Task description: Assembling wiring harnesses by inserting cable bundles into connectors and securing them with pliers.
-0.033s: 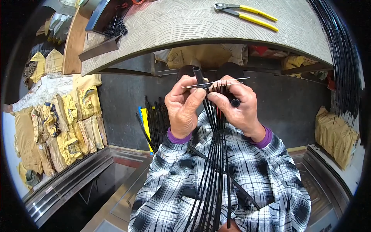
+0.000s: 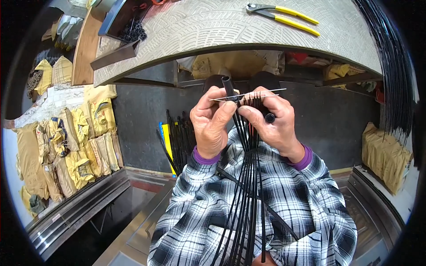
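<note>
The person's left hand (image 2: 209, 126) pinches thumb against bent forefinger at the lower end of a black tube (image 2: 227, 84), a smooth, hollow cylinder with an open round mouth that stands nearly upright, tilted a little to the left. The right hand (image 2: 277, 124) closes its thumb and fingers around the upper part of a sheaf of thin black rods (image 2: 250, 177). Their tips show in a close row above the thumb; lower down the sheaf narrows at a dark band in front of the chest, then fans out over the lap. Slender, straight silvery wires (image 2: 266, 95) cross between the fingertips of both hands, overlapping at a shallow angle. A second black tube (image 2: 270, 118) shows its round end beside the right palm; whether the fingers grip it cannot be told.

The sleeves are soft black-and-white plaid cloth (image 2: 284, 186), ending in ribbed-looking purple cuffs (image 2: 306, 159). Ahead, a pale worktop (image 2: 199, 31) carries a pattern of short curved strokes, and on it lie pincers (image 2: 284, 18) with dark metal heads and slim yellow handles. Glossy black strands (image 2: 395, 66) hang over its right end. Crumpled yellow-tan packages (image 2: 75, 146) lie at far left.
</note>
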{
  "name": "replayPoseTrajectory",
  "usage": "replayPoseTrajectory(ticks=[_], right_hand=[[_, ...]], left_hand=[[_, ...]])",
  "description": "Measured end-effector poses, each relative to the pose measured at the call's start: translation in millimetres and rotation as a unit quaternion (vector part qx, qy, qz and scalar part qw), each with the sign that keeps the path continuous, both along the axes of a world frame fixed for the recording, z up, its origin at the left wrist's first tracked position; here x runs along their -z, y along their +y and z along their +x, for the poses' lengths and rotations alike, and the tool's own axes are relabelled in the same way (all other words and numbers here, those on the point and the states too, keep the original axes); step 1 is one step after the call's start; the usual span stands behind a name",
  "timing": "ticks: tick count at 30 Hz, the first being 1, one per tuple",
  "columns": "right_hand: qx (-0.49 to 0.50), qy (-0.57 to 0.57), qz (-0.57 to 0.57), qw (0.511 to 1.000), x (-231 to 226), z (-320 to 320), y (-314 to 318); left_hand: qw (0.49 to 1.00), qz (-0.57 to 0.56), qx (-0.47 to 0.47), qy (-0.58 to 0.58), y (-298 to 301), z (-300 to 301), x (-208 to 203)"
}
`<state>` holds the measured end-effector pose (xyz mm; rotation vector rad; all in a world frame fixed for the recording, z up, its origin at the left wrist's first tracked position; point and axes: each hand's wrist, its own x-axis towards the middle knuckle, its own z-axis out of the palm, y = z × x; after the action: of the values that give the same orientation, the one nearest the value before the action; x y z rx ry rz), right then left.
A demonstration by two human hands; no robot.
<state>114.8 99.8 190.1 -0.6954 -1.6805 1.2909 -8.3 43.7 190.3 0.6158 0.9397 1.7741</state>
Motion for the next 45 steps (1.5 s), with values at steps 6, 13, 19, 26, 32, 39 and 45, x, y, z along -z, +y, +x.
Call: replayPoseTrajectory(ticks=[6, 13, 19, 26, 32, 39, 45], right_hand=[[-0.084, 0.014, -0.203, 0.975, -1, -2, 7], [0.03, 0.055, -0.147, 0.987, 15, 24, 34], [-0.115, 0.033, 0.108, 0.987, -34, 20, 121], [-0.328, -0.136, -0.079, 0.931, -56, -9, 121], [-0.33, -0.138, -0.071, 0.931, -50, -13, 127], [-0.287, -0.212, -0.05, 0.933, -59, -16, 121], [-0.193, -0.24, 0.132, 0.942, -57, -26, 107]], left_hand=[[0.999, 0.044, -0.013, -0.02, 3, 6, 15], [0.993, 0.057, -0.086, 0.049, 13, 13, 32], [0.98, 0.0, 0.038, -0.197, 22, 28, 6], [0.974, 0.022, 0.019, -0.225, 19, 26, 11], [0.974, 0.002, 0.032, -0.224, 19, 23, 6], [0.98, -0.007, 0.007, -0.197, 23, 23, 9], [0.981, -0.015, -0.019, -0.192, 22, 22, 11]])
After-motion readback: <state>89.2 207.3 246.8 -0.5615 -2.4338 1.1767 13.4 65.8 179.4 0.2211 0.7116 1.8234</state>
